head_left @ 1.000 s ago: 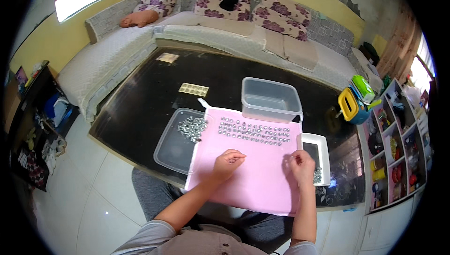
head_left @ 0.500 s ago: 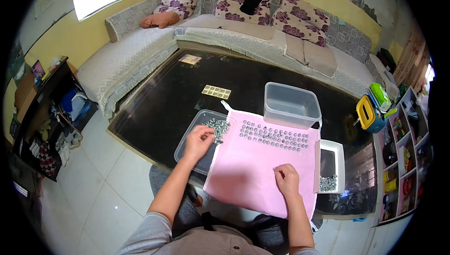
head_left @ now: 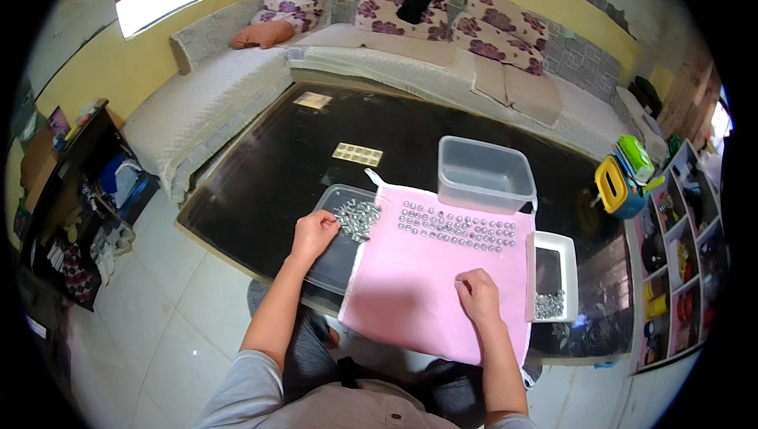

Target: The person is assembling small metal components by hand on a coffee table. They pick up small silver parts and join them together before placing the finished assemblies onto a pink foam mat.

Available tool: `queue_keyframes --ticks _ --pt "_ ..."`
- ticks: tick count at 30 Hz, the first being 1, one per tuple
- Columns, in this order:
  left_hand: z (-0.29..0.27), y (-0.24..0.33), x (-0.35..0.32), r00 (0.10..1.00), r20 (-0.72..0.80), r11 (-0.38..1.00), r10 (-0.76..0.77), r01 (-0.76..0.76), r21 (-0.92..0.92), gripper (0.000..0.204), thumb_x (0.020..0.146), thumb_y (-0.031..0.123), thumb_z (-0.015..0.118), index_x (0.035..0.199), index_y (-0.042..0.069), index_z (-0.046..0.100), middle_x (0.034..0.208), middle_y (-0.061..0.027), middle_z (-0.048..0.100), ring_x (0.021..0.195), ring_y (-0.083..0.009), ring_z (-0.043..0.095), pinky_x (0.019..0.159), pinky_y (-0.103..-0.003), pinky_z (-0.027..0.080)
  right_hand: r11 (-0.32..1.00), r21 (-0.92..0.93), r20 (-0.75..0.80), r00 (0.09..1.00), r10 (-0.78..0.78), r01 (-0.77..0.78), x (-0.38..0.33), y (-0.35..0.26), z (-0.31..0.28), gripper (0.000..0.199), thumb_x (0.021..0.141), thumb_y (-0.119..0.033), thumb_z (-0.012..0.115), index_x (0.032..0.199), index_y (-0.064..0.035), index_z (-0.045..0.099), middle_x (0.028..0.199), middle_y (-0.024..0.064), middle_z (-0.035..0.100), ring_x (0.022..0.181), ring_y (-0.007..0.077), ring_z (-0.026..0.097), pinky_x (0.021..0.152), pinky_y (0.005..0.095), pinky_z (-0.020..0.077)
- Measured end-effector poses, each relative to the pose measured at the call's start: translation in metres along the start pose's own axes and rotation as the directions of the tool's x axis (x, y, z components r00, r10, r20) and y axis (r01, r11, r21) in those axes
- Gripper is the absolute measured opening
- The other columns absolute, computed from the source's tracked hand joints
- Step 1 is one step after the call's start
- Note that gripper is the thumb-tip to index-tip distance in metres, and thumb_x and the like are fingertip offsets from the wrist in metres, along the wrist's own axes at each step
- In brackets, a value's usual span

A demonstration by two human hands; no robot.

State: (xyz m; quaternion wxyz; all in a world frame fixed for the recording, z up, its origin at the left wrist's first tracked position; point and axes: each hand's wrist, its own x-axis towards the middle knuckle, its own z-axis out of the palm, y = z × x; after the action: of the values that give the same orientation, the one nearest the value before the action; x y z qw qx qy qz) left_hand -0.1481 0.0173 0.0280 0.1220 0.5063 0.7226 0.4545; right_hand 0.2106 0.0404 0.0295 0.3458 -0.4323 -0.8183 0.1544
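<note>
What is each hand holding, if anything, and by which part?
Left hand at the screws, right hand over the pink cloth: whether either grip holds anything cannot be told.

Shallow tray (head_left: pixel 335 261) partly hidden behind left hand (head_left: pixel 315 232)

Yellow wall (head_left: pixel 91 67), bright window (head_left: pixel 164 4) upper left, pale corner sofa (head_left: pixel 335 56), white tiled floor (head_left: pixel 183 303).
</note>
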Motion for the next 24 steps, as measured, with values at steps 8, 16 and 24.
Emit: queue_keyframes --ticks 8,16,24 --pt "0.069 0.077 -0.073 0.919 0.393 0.786 0.001 0.242 -0.569 0.010 0.075 0.002 0.065 0.083 -0.001 0.060 0.071 -0.0013 0.061 0.061 -0.0016 0.053 0.053 -0.016 0.043 0.507 0.747 0.242 0.886 0.395 -0.430 -0.002 0.002 0.031 0.007 0.078 -0.004 0.062 0.083 -0.0005 0.059 0.075 0.0040 0.060 0.065 0.0100 0.056 0.060 0.0219 0.0467" --pt "0.103 0.077 -0.093 0.887 0.455 0.763 0.079 0.240 -0.600 0.012 0.075 0.005 0.065 0.085 0.000 0.061 0.077 -0.0033 0.064 0.070 -0.0057 0.059 0.064 -0.019 0.047 0.229 0.857 0.369 0.860 0.351 -0.461 0.002 -0.013 0.046 0.010 0.080 -0.002 0.059 0.090 0.0003 0.057 0.079 0.0045 0.059 0.070 0.0093 0.056 0.064 0.0208 0.0469" --pt "0.101 0.078 -0.093 0.893 0.441 0.791 0.096 0.200 -0.578 0.011 0.077 0.005 0.063 0.086 0.000 0.061 0.077 -0.0037 0.064 0.069 -0.0057 0.059 0.063 -0.019 0.048 0.250 0.848 0.387 0.868 0.310 -0.468 0.005 -0.014 0.051 0.010 0.080 -0.002 0.058 0.090 -0.0006 0.058 0.079 0.0034 0.059 0.071 0.0082 0.055 0.064 0.0199 0.0460"
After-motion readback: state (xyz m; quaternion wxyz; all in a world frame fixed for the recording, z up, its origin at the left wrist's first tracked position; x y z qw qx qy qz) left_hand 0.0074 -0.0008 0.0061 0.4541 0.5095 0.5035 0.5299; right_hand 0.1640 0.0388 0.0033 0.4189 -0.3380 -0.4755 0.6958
